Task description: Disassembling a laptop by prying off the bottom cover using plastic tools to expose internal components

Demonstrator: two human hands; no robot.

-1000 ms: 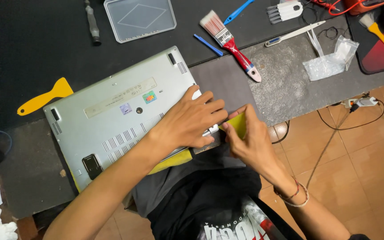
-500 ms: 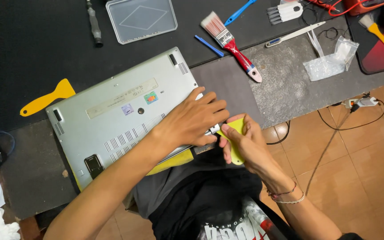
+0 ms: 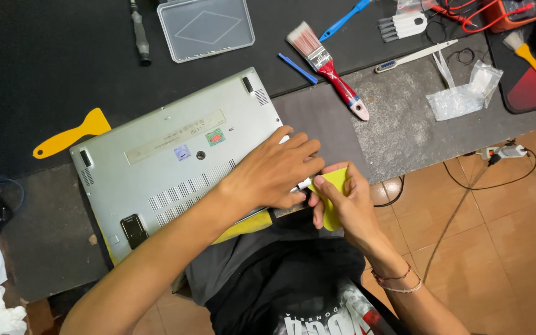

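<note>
- The laptop lies upside down on the dark bench mat, its silver base plate facing up and its near right corner at the bench edge, just over the person's lap.
- The left hand presses flat on that corner, fingers spread and together on nothing — it pins the case rather than grips it.
- The right hand is closed around a yellow pry tool, the tool's tip at the corner seam, touching the left fingertips.
- A second yellow scraper lies just beside the laptop's far left corner; a clear lid, a screwdriver, a red-handled brush and a blue spudger sit beyond it.
- Handling, as a judgement: the laptop looks stiff and fairly heavy, its metal smooth and apt to slide — best held down by the flat of the palm near the seam being worked.
- The base plate is likely thin, with brittle clips; the pry tool is light plastic with some flex, held best close to its blade.
</note>
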